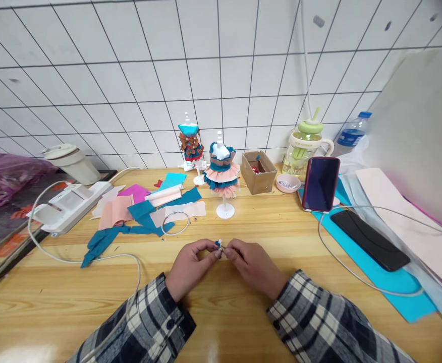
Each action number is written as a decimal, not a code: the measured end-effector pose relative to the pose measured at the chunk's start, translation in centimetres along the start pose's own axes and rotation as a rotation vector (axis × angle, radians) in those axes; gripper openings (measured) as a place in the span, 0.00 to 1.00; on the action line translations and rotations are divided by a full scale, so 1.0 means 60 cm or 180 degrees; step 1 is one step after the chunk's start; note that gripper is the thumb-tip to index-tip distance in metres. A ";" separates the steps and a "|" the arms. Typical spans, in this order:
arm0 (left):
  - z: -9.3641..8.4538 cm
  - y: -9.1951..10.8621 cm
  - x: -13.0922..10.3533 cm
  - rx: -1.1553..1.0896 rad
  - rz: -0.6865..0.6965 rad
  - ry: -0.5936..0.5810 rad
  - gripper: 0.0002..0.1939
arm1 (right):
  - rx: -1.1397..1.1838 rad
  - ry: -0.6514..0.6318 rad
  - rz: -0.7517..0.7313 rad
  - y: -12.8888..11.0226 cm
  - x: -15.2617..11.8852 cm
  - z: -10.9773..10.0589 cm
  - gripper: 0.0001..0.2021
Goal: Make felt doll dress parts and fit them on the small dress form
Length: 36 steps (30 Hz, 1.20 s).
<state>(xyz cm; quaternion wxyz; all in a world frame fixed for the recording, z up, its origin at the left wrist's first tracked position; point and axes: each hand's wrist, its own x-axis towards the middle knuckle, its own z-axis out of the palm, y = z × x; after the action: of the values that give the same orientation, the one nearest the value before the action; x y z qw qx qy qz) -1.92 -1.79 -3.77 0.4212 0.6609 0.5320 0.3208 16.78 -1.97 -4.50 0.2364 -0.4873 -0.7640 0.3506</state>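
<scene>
Both hands meet above the wooden table, fingertips nearly touching. My left hand (192, 264) pinches a tiny teal and white piece (218, 243), too small to name. My right hand (255, 264) is closed in a pinch at the same spot, its fingertips against a thin part of the piece. Just behind the hands stands a small white dress form (224, 209) on a round base, dressed in a ruffled teal and peach paper dress (223, 174). A second dress form (186, 119) with a turquoise top and brown ruffles is farther back.
Teal, peach and magenta paper pieces (117, 210) and a white ring (175, 233) lie at left, near a power strip (73, 206). A cardboard box (262, 181), pink dish (288, 184), jug (300, 151), upright phone (321, 184) and lying phone (370, 239) are at right. A cable (135, 272) crosses my left sleeve.
</scene>
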 end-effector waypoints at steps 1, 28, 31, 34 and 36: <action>0.001 0.001 -0.001 0.0063 0.0012 0.0007 0.09 | -0.0047 -0.0008 0.0009 -0.001 0.000 -0.002 0.16; 0.004 0.012 -0.006 0.0408 0.0098 -0.0102 0.08 | -0.0185 -0.0071 -0.0044 0.000 0.003 -0.006 0.19; 0.004 0.009 -0.006 0.0451 0.0119 -0.0043 0.07 | -0.0223 -0.0029 -0.0007 0.004 0.005 -0.008 0.19; 0.005 0.004 -0.006 0.0571 0.0154 0.0156 0.06 | -0.0344 0.0279 0.0199 0.013 0.009 -0.020 0.17; 0.005 0.002 -0.006 0.0621 0.0182 0.0252 0.06 | -0.0414 0.0502 0.0371 0.019 0.012 -0.029 0.16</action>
<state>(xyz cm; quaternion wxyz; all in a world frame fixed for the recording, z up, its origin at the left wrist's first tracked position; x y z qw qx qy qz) -1.67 -2.20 -3.76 0.3242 0.7004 0.5578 0.3052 18.40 -0.48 -4.25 0.2429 -0.5714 -0.7345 0.2740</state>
